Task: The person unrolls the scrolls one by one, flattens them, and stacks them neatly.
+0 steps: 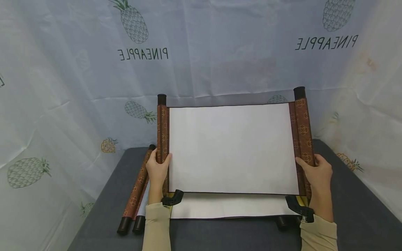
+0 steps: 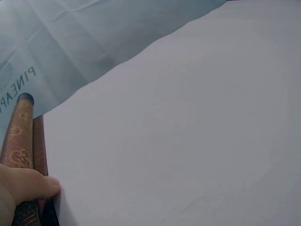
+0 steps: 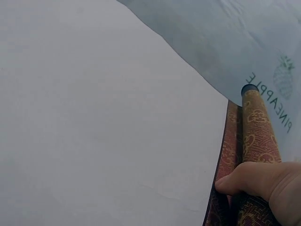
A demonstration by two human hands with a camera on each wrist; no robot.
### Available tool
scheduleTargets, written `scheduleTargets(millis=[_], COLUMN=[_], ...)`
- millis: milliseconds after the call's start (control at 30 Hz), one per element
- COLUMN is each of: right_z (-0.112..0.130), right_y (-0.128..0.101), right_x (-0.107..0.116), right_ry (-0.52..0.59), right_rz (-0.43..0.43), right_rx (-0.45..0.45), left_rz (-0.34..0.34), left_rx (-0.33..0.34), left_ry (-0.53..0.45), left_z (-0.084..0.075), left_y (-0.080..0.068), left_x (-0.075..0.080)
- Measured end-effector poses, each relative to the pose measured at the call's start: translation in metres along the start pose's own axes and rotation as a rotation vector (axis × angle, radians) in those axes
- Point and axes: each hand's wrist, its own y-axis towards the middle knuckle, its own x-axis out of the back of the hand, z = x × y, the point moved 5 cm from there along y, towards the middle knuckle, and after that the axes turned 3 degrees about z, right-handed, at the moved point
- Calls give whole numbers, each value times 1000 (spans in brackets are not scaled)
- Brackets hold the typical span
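Note:
A hanging scroll (image 1: 232, 150) is spread wide and held up above the table, its blank white paper facing me. My left hand (image 1: 158, 170) grips its left roller (image 1: 161, 129), wrapped in brown patterned cloth with a black end; the thumb lies along the inner edge. On the other side my right hand (image 1: 318, 174) holds the thicker right roller (image 1: 304, 129), the thumb (image 3: 240, 181) over its inner border. Most fingers are hidden behind the rollers. Below the raised scroll shows a strip of another white sheet (image 1: 229, 206) with yellow at its ends, partly covered.
Left of my left hand, a brown patterned rolled scroll (image 1: 136, 191) lies on the dark grey table (image 1: 106, 209) beside another roll (image 1: 142, 209) with pale paper. A black rod end (image 1: 281, 223) pokes out at lower right. A white pineapple-printed curtain (image 1: 220, 59) encloses the table.

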Motion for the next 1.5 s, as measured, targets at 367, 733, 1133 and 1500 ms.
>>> scheduleTargets(millis=[367,733,1133,1500], right_z=[2,3,2,-2], right_y=[-3,-2,-2,0], right_x=[4,5,8,4], right_ry=[23,51,17,66], right_rz=[-84,-98,-23,18], right_rx=[4,-21,-3,-80], left_rz=[-9,-13,-18,-6], left_rx=[33,45,62,82], left_ry=[-11,-24,-27,-39], left_z=[2,3,5,9], left_y=[1,1,2,2], left_x=[1,2,2,2])
